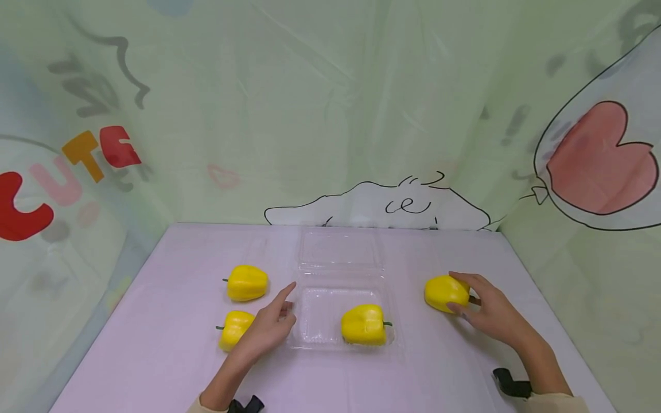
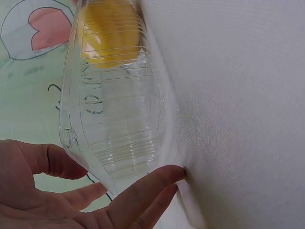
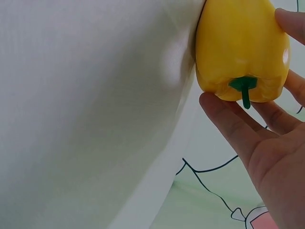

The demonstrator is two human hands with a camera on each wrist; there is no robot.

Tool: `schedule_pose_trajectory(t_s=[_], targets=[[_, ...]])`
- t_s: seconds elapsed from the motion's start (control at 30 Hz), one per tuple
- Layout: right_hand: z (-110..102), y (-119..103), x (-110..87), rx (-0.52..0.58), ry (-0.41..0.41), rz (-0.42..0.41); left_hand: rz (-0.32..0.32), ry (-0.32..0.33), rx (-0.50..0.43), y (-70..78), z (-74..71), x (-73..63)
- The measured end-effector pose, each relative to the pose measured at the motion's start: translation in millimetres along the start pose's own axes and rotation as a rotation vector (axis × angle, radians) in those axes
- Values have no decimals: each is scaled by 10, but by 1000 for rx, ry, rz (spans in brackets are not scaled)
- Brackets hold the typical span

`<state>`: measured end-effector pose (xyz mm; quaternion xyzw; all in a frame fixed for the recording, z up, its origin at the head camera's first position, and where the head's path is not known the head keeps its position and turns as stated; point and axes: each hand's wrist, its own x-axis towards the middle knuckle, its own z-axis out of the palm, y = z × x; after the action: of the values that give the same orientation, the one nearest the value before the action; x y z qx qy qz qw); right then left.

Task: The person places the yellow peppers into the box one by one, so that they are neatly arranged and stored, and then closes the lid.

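My right hand (image 1: 493, 312) is around a yellow bell pepper (image 1: 445, 293) on the right of the table, thumb on one side and fingers on the other. In the right wrist view, the pepper's green stem (image 3: 245, 90) points toward the palm. A clear plastic clamshell box (image 1: 315, 346) lies with its lid raised back, another yellow bell pepper (image 1: 363, 325) sitting in its right half. At the box's left edge is my left hand (image 1: 268, 330), index finger extended. The left wrist view shows its thumb right at the rim, the other fingers fairly straight and holding nothing.
Two more bell peppers lie left of the box: a rear one (image 1: 248, 283) and a front one (image 1: 236, 328), partly hidden behind my left hand. A printed curtain (image 1: 330, 115) closes off the back and sides of the white-covered table (image 1: 170, 321).
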<state>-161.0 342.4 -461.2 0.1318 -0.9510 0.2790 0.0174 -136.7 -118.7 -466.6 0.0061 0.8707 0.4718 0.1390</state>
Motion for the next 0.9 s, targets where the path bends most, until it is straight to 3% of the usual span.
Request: schedule_pose_trajectory(t_s=[0.9], targets=[[-9,-21,43,-40,-25,12,-4,8,7,11,8,-4]])
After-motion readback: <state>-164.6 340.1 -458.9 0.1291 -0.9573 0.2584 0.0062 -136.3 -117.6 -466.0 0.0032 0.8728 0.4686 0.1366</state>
